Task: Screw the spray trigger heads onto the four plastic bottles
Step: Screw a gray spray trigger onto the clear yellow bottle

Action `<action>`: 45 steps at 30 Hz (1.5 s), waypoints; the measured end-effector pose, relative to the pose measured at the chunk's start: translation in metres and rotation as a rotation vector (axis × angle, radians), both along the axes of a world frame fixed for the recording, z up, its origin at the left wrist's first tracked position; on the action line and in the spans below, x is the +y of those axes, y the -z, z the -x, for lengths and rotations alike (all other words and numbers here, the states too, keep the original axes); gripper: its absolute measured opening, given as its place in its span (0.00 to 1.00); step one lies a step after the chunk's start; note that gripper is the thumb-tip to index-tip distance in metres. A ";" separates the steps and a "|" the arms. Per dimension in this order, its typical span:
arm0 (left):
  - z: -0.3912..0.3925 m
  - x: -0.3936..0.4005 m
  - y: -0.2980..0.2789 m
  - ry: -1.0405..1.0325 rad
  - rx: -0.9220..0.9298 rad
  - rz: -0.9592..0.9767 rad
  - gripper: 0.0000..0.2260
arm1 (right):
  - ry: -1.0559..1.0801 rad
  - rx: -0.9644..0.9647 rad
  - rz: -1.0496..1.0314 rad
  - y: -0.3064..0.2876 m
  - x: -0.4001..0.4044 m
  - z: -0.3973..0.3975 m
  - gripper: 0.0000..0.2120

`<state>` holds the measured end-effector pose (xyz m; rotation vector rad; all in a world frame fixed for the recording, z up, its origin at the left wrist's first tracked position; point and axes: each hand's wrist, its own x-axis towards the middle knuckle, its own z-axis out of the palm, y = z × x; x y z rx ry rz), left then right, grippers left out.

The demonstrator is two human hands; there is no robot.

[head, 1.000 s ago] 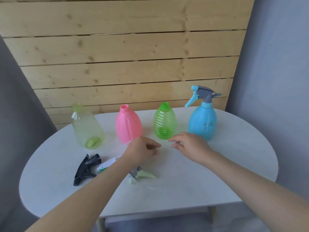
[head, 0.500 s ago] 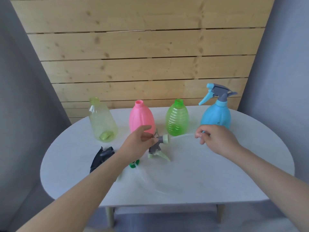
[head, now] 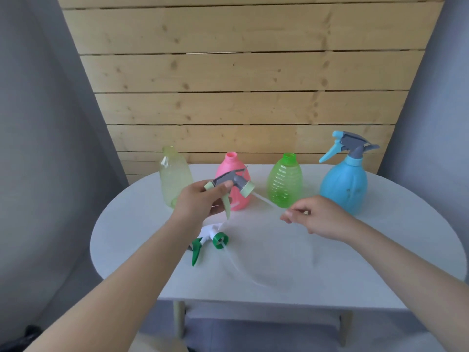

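Four bottles stand in a row at the back of the white table (head: 355,262): a pale yellow bottle (head: 175,179), a pink bottle (head: 237,199), a green bottle (head: 285,184), all with bare necks, and a blue bottle (head: 344,184) with a blue-grey trigger head (head: 347,144) on it. My left hand (head: 200,204) holds a grey and pale green trigger head (head: 232,182) lifted in front of the pink bottle. My right hand (head: 319,215) pinches the end of its clear dip tube (head: 269,203). A green and white trigger head (head: 210,241) lies on the table below my left hand.
A wooden plank wall (head: 241,85) rises behind the table, with grey walls on both sides. A clear tube (head: 243,271) from the green and white head curves across the table's front. The table's front edge and legs are below.
My left hand has picked the grey and pale green trigger head off the table and raised it. My right hand has taken the tube's end. The black trigger head is now hidden behind my left arm.
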<state>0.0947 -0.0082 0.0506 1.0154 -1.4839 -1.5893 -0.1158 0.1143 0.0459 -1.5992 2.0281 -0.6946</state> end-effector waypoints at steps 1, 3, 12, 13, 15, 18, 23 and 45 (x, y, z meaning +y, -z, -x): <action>-0.002 0.000 0.000 -0.007 -0.031 0.024 0.09 | -0.006 -0.043 0.042 -0.002 -0.002 -0.005 0.08; -0.003 0.001 -0.002 0.030 -0.087 0.048 0.11 | 0.024 -0.208 0.108 -0.007 -0.005 -0.015 0.08; -0.006 0.009 -0.004 0.083 -0.172 0.138 0.12 | -0.027 -0.544 -0.005 -0.013 -0.021 -0.049 0.15; -0.009 0.007 -0.008 0.062 -0.137 0.133 0.13 | -0.012 -0.564 0.020 -0.014 -0.024 -0.049 0.16; -0.018 0.000 -0.016 0.022 -0.113 0.157 0.14 | 0.050 -0.597 0.099 -0.016 -0.029 -0.049 0.16; -0.033 -0.009 -0.016 -0.112 -0.264 0.296 0.12 | 0.138 -0.592 0.174 -0.018 -0.034 -0.052 0.11; -0.037 -0.022 -0.003 -0.546 -0.452 0.370 0.16 | 0.176 -0.621 0.222 -0.015 -0.038 -0.061 0.11; -0.026 -0.045 0.022 -0.269 -0.452 0.640 0.34 | 0.283 -0.741 0.488 -0.030 -0.046 -0.043 0.05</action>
